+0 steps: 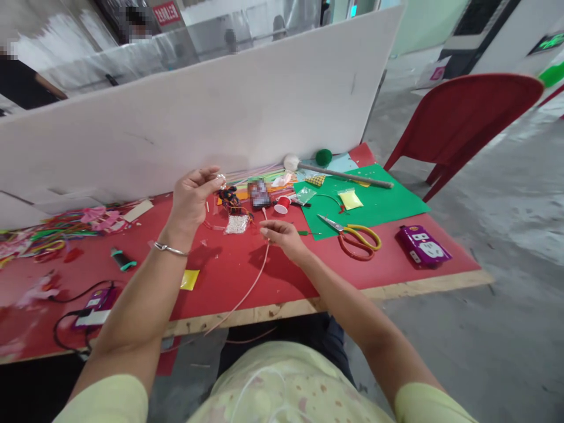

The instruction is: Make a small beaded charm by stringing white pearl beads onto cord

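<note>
My left hand (196, 191) is raised over the red tabletop, thumb and fingers closed on a small shiny whitish piece (221, 178) too small to name. My right hand (285, 238) pinches a thin pale pink cord (252, 286), which runs down over the table's front edge. Between and beyond the hands lie a dark tangled bundle of cords (231, 198), a patch of small white beads (237, 224) and a dark rectangular object (259, 195) with a blurred face. A red spool of thread (282, 205) lies just past my right fingers.
Scissors (352, 236) and a purple box (423, 245) are to the right. A grey stick (348, 174) crosses the green sheet (388, 202). Coloured strips (57, 235) and a corded purple device (97, 302) lie left. A white board (220, 117) stands behind; a red chair (467, 123) is right.
</note>
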A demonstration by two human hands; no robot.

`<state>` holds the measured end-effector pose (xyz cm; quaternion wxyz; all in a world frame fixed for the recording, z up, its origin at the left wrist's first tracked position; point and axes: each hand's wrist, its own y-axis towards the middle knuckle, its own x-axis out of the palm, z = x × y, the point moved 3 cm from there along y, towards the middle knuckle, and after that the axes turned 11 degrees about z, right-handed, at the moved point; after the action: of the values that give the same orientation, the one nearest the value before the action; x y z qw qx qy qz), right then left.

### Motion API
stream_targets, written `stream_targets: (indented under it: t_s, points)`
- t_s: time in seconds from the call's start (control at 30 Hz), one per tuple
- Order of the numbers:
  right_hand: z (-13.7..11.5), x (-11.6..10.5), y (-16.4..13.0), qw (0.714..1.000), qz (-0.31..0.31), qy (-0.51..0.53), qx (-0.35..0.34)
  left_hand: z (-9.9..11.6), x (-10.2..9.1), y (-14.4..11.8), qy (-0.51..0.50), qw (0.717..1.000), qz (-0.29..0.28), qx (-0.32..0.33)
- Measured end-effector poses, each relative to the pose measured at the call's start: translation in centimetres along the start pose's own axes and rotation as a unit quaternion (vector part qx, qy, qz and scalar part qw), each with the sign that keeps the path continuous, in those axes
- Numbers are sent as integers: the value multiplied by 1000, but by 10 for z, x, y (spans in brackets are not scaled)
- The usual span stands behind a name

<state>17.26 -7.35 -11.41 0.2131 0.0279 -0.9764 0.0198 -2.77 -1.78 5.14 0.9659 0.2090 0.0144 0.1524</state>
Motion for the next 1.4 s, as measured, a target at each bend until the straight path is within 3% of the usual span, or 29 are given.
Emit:
stream_targets:
  t_s: [0.2,0.47,0.7,0.87,0.93,1.03,1.13,1.23,1.4]
  points:
    - [-35,15,18,994,-1,-71,-79,15,-8,17,54,998,15,5]
    - [-119,62,64,937,-36,-214,-273,19,-11,22,85,993,-71,-37]
    - [-159,99,78,897,-133,-345,-242,24,-3,15,53,994,-79,-46]
    - [-172,100,65,847,-91,-449,-271,16,4,14,16,996,-78,-29]
    - [-174,97,62,839,-86,-459,-279,10,6,13,-1,998,-60,-23]
    - [-179,90,61,837,-75,-452,-300,-1,10,10,-63,996,-54,-40]
    - [-185,80,62,841,-61,-449,-295,-14,21,0,-167,967,-126,-145]
    - [-191,70,60,878,-66,-405,-246,-25,35,-18,-236,928,-198,-209]
    - [-193,54,51,927,-80,-339,-141,-44,60,-50,-340,857,-304,-238]
